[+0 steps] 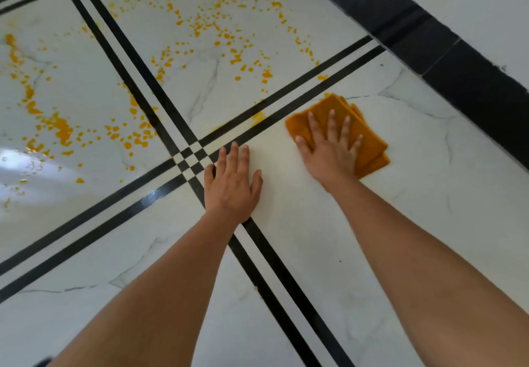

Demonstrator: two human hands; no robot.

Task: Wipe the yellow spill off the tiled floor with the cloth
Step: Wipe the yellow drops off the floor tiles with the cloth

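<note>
A folded orange cloth lies flat on the white marble-look tiled floor, right of centre. My right hand presses on it with fingers spread straight, covering its near left part. My left hand rests flat on the bare tile beside it, fingers straight, next to the crossing of black stripes. The yellow spill is scattered in drops and streaks over the far tiles; a second patch spreads over the left tile. A faint yellow smear sits by the stripes just left of the cloth.
Double black stripes cross the floor in an X near my left hand. A dark skirting band runs along the white wall at the far right. A bright glare lies on the left tile.
</note>
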